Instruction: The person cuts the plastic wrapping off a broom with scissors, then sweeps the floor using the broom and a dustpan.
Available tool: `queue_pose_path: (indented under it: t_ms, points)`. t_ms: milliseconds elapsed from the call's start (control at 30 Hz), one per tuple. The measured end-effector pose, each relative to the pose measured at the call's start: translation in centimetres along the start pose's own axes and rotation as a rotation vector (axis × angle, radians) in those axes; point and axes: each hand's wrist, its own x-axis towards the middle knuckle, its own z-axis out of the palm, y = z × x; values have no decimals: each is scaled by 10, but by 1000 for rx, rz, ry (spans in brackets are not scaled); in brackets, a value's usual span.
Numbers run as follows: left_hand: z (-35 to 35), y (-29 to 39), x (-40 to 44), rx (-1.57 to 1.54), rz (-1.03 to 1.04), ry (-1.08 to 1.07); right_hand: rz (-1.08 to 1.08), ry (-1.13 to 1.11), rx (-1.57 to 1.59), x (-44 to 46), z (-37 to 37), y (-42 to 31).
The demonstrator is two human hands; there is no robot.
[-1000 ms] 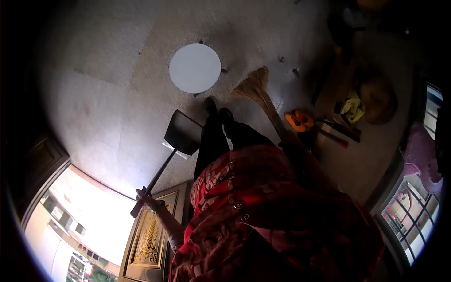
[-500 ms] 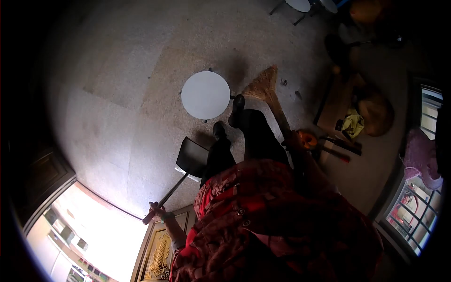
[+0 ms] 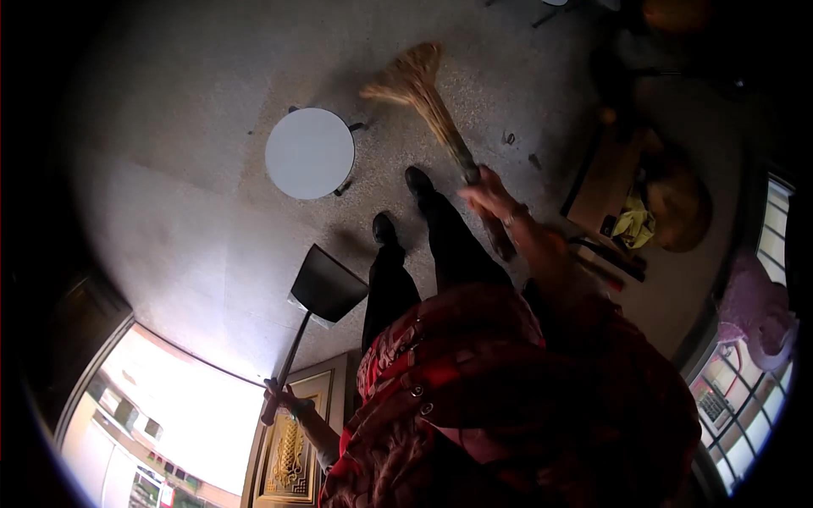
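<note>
Speckled floor (image 3: 195, 199) underlies a fan-shaped straw broom (image 3: 434, 108).

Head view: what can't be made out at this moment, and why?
All in the head view:
Right grip: blur smears the fingers around the broom.
Dustpan: shadow hides whether anything lies in it.
Stool: its round top hides most of the legs.
Door: cut off by the bottom edge.
Doorway: glare washes out much of what lies beyond.

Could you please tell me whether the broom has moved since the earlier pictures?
Yes: in the right hand, the broom has swung forward and leftward, farther from the yellow item.
</note>
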Motion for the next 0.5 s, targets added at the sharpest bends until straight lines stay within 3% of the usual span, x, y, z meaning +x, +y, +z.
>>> queue_pose_path:
  t_ms: [67, 133, 267, 300, 367, 433, 500]
  points:
    - [7, 35, -55, 63, 8, 52, 11, -124, 92, 55, 4, -36]
    - [2, 43, -84, 87, 27, 63, 14, -233, -25, 119, -1, -51]
    - [-4, 67, -102, 197, 56, 54, 210, -161, -545, 207, -9, -74]
    - [0, 76, -97, 214, 37, 60, 197, -175, -664, 219, -14, -61]
    - [1, 81, -99, 230, 27, 77, 314, -249, -603, 198, -44, -29]
    - [0, 81, -102, 216, 30, 62, 255, -140, -813, 186, -91, 55]
    - [-1, 76, -97, 172, 5, 62, 518, -261, -708, 116, -131, 89]
